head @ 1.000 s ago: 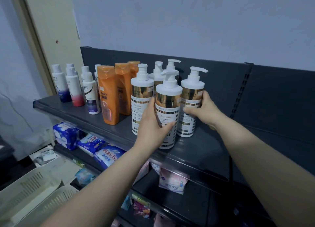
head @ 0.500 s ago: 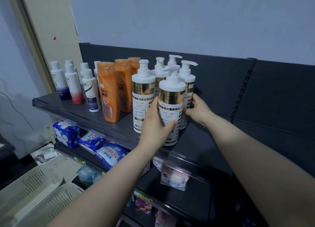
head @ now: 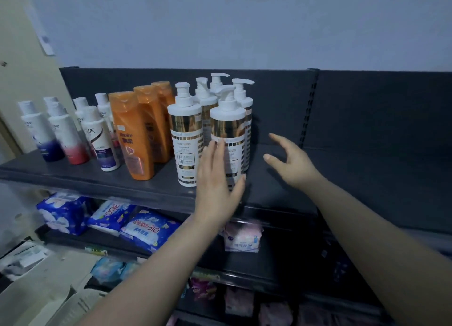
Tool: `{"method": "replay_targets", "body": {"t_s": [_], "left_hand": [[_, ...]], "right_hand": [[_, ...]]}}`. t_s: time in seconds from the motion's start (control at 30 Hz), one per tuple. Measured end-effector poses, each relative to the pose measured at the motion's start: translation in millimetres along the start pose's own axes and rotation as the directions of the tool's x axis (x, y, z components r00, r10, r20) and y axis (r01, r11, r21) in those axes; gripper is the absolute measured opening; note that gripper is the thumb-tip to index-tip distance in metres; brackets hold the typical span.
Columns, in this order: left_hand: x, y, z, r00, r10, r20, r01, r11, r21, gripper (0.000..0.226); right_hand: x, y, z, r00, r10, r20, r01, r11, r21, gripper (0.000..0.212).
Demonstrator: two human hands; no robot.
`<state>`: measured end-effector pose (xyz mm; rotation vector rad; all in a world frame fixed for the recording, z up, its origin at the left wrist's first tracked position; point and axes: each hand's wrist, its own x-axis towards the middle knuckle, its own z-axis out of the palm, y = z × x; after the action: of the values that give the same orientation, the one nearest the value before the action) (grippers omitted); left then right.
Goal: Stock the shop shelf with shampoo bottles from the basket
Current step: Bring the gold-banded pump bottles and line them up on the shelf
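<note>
step: squaring up the stock, best done with light pushes low on the body so no tall bottle topples | shelf: pump bottles upright, clustered right of orange bottles | left hand: flat, fingers straight across front bottle, gripping nothing, contact unclear | right hand: spread, empty, just right of the cluster, apart

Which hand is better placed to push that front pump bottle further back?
Left, probably. The left hand is open directly in front of the front pump bottle, fingers straight along its label. The right hand is open too, but off to the bottle's right, apart from it.
</note>
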<state>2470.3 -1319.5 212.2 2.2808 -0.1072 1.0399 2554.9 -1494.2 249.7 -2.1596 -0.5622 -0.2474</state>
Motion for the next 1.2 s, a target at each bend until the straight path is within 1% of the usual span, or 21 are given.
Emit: {"method": "replay_targets", "body": {"t_s": [0.1,0.2,0.27,0.33,0.43,0.6,0.7,0.77,0.83,0.9,1.03,1.13,1.2], "left_hand": [[-11.3,8.3,2.5,0.993,0.094,0.071,-0.096,0.995,0.021,0.075],[-31.4,22.4,10.2,0.963,0.221,0.152,-0.216,0.975,-0.046,0.072],[-47.6,35.7,18.3,0.942,0.260,0.213,-0.243,0.964,-0.107,0.072],[-65.6,52.1,28.6,0.915,0.294,0.276,-0.259,0.953,-0.156,0.072],[-94.9,81.3,48.9,0.868,0.362,0.339,-0.297,0.927,-0.229,0.070],[-145.8,139.1,87.3,0.768,0.489,0.412,-0.362,0.864,-0.350,0.070],[-184.3,175.6,109.3,0.698,0.542,0.468,-0.362,0.831,-0.422,0.070],[-213.4,199.7,122.4,0.638,0.582,0.504,-0.368,0.806,-0.464,0.070],[-243.9,223.7,134.7,0.582,0.614,0.533,-0.383,0.785,-0.487,0.070],[-277.7,246.9,147.8,0.542,0.634,0.551,-0.384,0.771,-0.509,0.069],[-350.2,284.8,173.1,0.454,0.631,0.629,-0.357,0.776,-0.521,0.068],[-402.1,300.8,190.2,0.372,0.604,0.705,-0.353,0.795,-0.494,0.072],[-435.8,304.6,201.5,0.319,0.577,0.752,-0.349,0.809,-0.473,0.071]], "right_hand": [[-35.0,-5.6,-5.2,0.998,0.011,-0.067,-0.018,0.994,-0.108,0.056],[-77.5,-3.6,-13.0,0.992,0.026,-0.123,-0.050,0.979,-0.199,0.058],[-110.8,2.0,-21.1,0.985,0.047,-0.166,-0.092,0.956,-0.278,0.059],[-148.0,7.5,-32.8,0.972,0.096,-0.216,-0.167,0.924,-0.343,0.060],[-207.7,15.8,-56.0,0.933,0.201,-0.297,-0.310,0.869,-0.386,0.061],[-303.6,37.8,-91.2,0.859,0.300,-0.416,-0.488,0.725,-0.486,0.059],[-360.8,51.0,-108.8,0.813,0.349,-0.467,-0.567,0.658,-0.495,0.058],[-401.2,62.2,-120.5,0.780,0.385,-0.493,-0.614,0.621,-0.487,0.057],[-443.3,75.8,-131.2,0.745,0.422,-0.517,-0.659,0.589,-0.468,0.057],[-488.2,90.6,-141.0,0.710,0.464,-0.529,-0.697,0.570,-0.435,0.060],[-578.6,123.0,-157.2,0.631,0.560,-0.537,-0.772,0.520,-0.365,0.057],[-639.5,150.5,-161.6,0.583,0.611,-0.536,-0.810,0.492,-0.319,0.055],[-674.1,167.1,-159.1,0.538,0.669,-0.513,-0.842,0.456,-0.288,0.055]]}}
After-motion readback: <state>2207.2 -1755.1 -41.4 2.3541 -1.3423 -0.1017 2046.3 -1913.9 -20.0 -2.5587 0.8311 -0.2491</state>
